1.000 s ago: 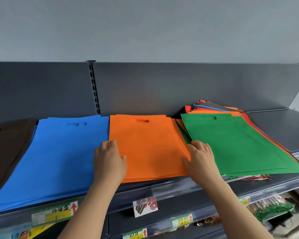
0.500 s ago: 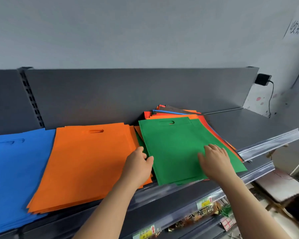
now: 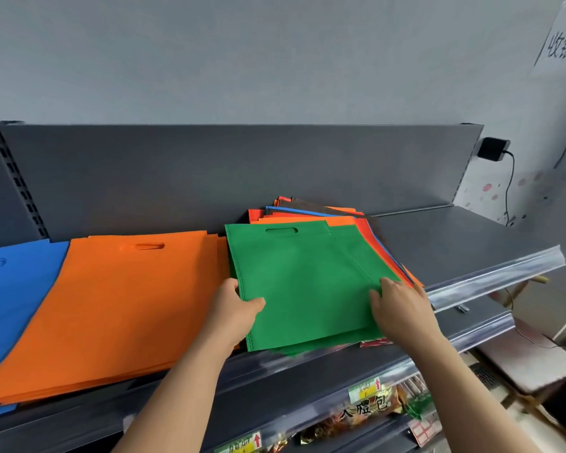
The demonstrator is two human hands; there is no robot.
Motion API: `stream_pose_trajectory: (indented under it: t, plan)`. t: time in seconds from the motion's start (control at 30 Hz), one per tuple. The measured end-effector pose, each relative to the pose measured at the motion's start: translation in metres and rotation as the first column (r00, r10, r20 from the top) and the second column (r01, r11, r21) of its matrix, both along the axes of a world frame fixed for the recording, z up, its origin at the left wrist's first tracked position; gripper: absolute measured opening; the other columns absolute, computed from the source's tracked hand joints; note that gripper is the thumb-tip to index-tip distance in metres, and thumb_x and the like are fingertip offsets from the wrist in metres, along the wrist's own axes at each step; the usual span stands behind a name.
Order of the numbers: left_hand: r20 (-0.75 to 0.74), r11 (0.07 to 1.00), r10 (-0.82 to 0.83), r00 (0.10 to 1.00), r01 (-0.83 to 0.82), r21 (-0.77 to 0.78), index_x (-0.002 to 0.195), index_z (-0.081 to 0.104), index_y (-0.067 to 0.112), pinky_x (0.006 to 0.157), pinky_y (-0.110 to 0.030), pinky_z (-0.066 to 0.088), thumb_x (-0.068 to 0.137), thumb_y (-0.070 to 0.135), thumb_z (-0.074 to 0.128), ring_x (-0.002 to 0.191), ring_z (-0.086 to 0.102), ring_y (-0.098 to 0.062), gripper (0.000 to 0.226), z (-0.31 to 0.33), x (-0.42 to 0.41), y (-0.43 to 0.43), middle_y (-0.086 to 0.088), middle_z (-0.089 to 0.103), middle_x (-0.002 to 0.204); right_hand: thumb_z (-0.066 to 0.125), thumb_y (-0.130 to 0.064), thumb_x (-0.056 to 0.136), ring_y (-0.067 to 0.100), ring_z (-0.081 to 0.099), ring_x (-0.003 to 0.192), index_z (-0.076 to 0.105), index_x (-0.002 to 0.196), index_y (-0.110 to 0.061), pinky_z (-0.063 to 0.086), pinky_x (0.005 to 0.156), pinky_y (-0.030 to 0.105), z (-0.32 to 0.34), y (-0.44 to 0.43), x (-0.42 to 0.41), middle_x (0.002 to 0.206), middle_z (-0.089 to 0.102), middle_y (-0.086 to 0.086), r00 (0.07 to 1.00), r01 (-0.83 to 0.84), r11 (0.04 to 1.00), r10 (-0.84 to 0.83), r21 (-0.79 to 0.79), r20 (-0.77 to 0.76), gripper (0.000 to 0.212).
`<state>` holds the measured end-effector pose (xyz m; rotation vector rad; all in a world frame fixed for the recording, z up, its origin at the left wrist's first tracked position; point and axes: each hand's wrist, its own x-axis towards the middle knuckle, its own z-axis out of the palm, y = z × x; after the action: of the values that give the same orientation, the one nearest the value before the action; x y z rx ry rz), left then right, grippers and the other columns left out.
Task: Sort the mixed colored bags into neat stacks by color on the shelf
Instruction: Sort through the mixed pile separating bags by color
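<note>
Left hand (image 3: 239, 308) pinched the green bag (image 3: 301, 276), right hand (image 3: 402, 308) lay flat on it; blue stack (image 3: 13, 289), orange stack (image 3: 111, 305) looked done, mixed pile (image 3: 307, 218) remained.

A single wide-angle camera worn on the person's head gives the only view. It stands in front of the shelf (image 3: 438, 243), a little above its top board, and looks forward and slightly down onto it and its dark back panel (image 3: 177, 178). It sits close: both forearms enter from the bottom edge, and the left hand (image 3: 234, 313) and right hand (image 3: 397, 310) meet the green bag (image 3: 307, 282) near the centre. The view is turned somewhat rightward, showing the shelf's right end and the wall on the right (image 3: 562, 197), while the left edge cuts the blue stack (image 3: 10, 289). Lower shelves (image 3: 307, 397) fill the bottom.
</note>
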<state>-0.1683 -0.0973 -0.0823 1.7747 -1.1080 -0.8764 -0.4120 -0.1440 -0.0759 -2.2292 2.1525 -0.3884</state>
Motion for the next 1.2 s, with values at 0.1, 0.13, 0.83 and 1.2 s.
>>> stream_pose_trajectory:
  t: [0.1,0.13,0.83,1.2]
  plan:
    - [0.001,1.000,0.023,1.000,-0.023,0.011,0.132,0.045,0.010,0.090,-0.036,0.047,0.086,0.020,0.067,0.104,0.057,-0.021,0.052,0.001,-0.005,0.001,0.000,0.056,0.123,0.032,-0.027,0.096,0.023,0.057,0.091,0.047,0.086,-0.016,0.027,0.111,0.043,-0.006,0.000,0.000,0.096,0.063,0.003,0.997,-0.064,0.998,0.064,0.012,-0.036,0.021]
    - [0.011,0.999,0.044,0.999,-0.044,-0.007,0.127,0.047,0.011,0.088,-0.035,0.047,0.086,0.018,0.068,0.105,0.056,-0.022,0.047,0.001,-0.006,0.001,0.000,0.056,0.122,0.033,-0.027,0.097,0.022,0.058,0.097,0.052,0.094,-0.016,0.025,0.113,0.042,-0.008,0.000,0.001,0.101,0.064,0.003,0.995,-0.102,0.995,0.102,0.004,-0.019,0.022]
    - [-0.172,0.975,0.128,0.977,-0.156,-0.160,0.097,0.059,0.028,0.072,-0.027,0.051,0.083,-0.008,0.056,0.089,0.065,-0.012,0.039,0.010,0.022,0.045,0.007,0.069,0.097,0.037,-0.056,0.092,0.036,0.042,0.124,0.036,0.136,-0.014,0.023,0.110,0.047,-0.004,-0.005,0.044,0.133,0.048,0.015,0.997,-0.037,0.995,0.032,0.092,0.064,0.061]
    - [-0.198,0.963,0.106,0.974,-0.150,-0.223,0.101,0.062,0.028,0.083,-0.042,0.056,0.092,0.005,0.056,0.090,0.069,-0.012,0.025,0.020,0.071,0.071,0.009,0.071,0.099,0.064,-0.038,0.085,0.028,0.050,0.115,0.038,0.139,-0.015,0.041,0.097,0.041,0.002,0.019,0.086,0.124,0.055,0.010,0.861,-0.152,0.988,0.122,0.021,0.493,0.064]
